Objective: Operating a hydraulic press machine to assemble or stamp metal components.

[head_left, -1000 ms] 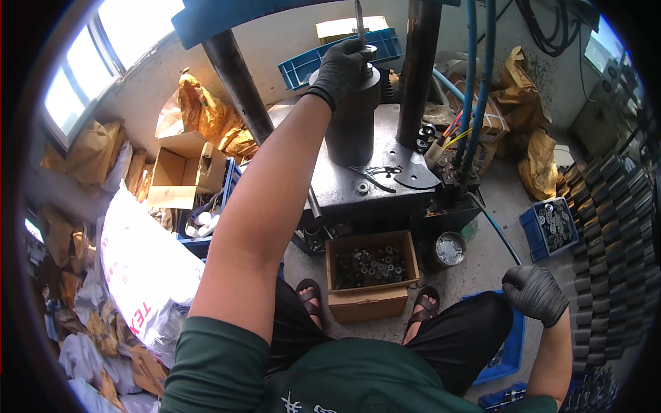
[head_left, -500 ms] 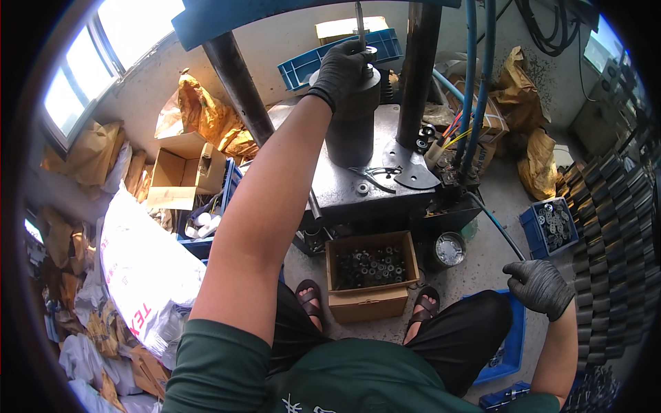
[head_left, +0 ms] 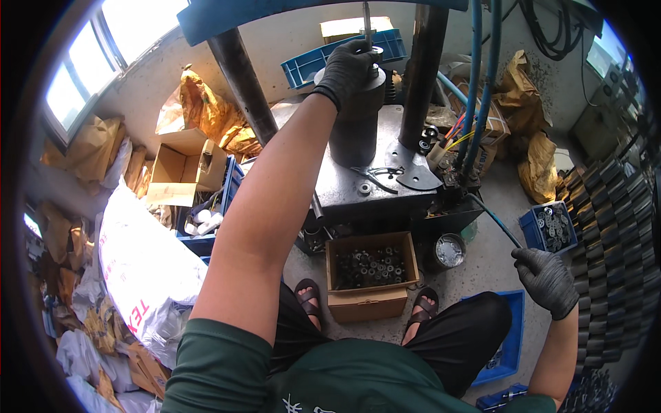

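Note:
My left hand (head_left: 346, 69), in a dark grey glove, reaches to the top of a thick dark metal cylinder (head_left: 352, 134) on the press table. Its fingers are closed on a small round metal part (head_left: 376, 54), just below a thin vertical rod (head_left: 367, 17); the fingertips are partly hidden. Off to the right, my right hand (head_left: 549, 281), gloved too, is curled round the end of a thin lever (head_left: 501, 226) that slants up to the press. On the bare metal table (head_left: 330, 195) in front of the cylinder lie a small ring (head_left: 364, 188) and flat curved plates (head_left: 418, 177).
An open cardboard box (head_left: 372, 310) with several small metal parts stands between my feet, beside a round tin (head_left: 449, 250). A blue crate of parts (head_left: 549, 227) sits at right, near stacked dark metal pieces (head_left: 609, 255). Press columns (head_left: 241, 86) flank the cylinder; a white sack (head_left: 148, 268) lies left.
My right hand has shifted slightly up and to the right on the lever's end. My left hand stays at the cylinder's top; the whole view has moved a little.

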A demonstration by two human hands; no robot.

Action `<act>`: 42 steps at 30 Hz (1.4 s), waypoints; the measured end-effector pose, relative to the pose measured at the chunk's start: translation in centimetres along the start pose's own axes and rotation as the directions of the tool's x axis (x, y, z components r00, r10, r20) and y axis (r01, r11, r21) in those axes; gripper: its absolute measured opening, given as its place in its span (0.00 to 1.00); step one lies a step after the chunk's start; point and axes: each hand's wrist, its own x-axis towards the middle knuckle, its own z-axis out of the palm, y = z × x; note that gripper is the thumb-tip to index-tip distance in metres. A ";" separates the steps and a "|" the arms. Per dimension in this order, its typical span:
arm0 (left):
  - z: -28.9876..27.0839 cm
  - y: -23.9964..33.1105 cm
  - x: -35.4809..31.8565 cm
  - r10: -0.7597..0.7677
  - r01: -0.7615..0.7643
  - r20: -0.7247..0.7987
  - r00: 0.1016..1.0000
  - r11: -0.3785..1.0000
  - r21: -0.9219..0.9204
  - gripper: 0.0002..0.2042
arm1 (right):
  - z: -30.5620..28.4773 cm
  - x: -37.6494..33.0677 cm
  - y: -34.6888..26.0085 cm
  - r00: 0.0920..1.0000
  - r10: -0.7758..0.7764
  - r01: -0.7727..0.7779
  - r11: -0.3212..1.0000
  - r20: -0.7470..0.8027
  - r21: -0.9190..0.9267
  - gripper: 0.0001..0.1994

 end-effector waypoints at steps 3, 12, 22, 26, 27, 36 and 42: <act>-0.2 -0.3 0.3 0.025 -0.025 -0.010 1.000 0.999 0.040 0.15 | 0.1 0.0 0.0 1.000 0.001 0.000 0.999 0.021 -0.043 0.15; -0.9 -2.4 2.5 0.100 -0.101 0.011 0.995 0.980 0.174 0.13 | -1.1 0.8 -0.3 0.998 -0.010 0.007 0.999 -0.059 -0.050 0.13; -1.4 -3.6 3.6 0.169 -0.188 0.103 0.980 0.957 0.221 0.18 | -8.7 15.1 2.7 0.549 -0.246 0.218 0.965 -0.799 -0.148 0.12; -1.4 -3.7 3.3 0.212 -0.234 0.108 0.971 0.932 0.277 0.18 | -10.9 19.2 3.1 0.605 -0.193 0.115 0.981 -0.773 -0.155 0.14; -1.4 -3.4 3.2 0.228 -0.249 0.101 0.968 0.909 0.336 0.19 | -11.3 19.7 3.1 0.629 -0.173 0.133 0.984 -0.758 -0.114 0.16; 2.1 0.7 -7.0 0.605 -0.540 0.041 0.795 0.677 0.500 0.23 | -11.6 18.2 2.7 0.686 -0.104 -0.127 0.957 -0.720 -0.259 0.20; 2.3 1.3 -22.3 0.468 -0.576 0.339 0.817 0.701 0.420 0.29 | -8.3 12.0 0.2 0.717 -0.152 0.042 0.984 -0.680 -0.175 0.15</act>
